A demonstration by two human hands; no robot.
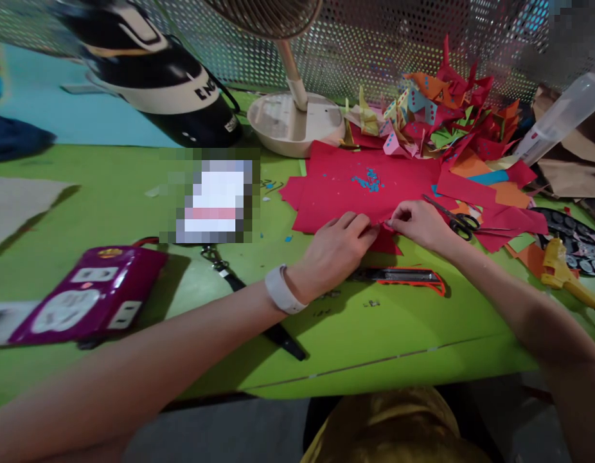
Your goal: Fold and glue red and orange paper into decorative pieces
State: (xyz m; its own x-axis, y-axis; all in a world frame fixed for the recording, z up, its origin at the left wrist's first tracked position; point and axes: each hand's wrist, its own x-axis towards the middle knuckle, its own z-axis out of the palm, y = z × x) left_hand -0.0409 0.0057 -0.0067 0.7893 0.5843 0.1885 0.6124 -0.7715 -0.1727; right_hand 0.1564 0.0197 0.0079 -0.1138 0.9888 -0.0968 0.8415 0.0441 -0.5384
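My left hand (pixel 338 247), with a white band at the wrist, rests at the near edge of a stack of red paper sheets (pixel 336 186). Its fingers are bent and closed on a bit of red paper. My right hand (pixel 417 222) pinches the same red piece from the other side, thumb and fingertips together. The piece's shape is mostly hidden by the fingers. Small blue paper bits (pixel 369 180) lie heaped on the red sheets. Black-handled scissors (pixel 464 225) lie beside my right wrist, and an orange-edged utility knife (pixel 403 276) lies below my hands.
Folded coloured paper pieces (pixel 423 109) pile up at the back right. A fan (pixel 297 122) and a dark bottle (pixel 182 90) stand behind. A blurred phone (pixel 213 199), a purple power box (pixel 95 289) and a black strap (pixel 283 337) lie left; a yellow glue gun (pixel 562 267) lies right.
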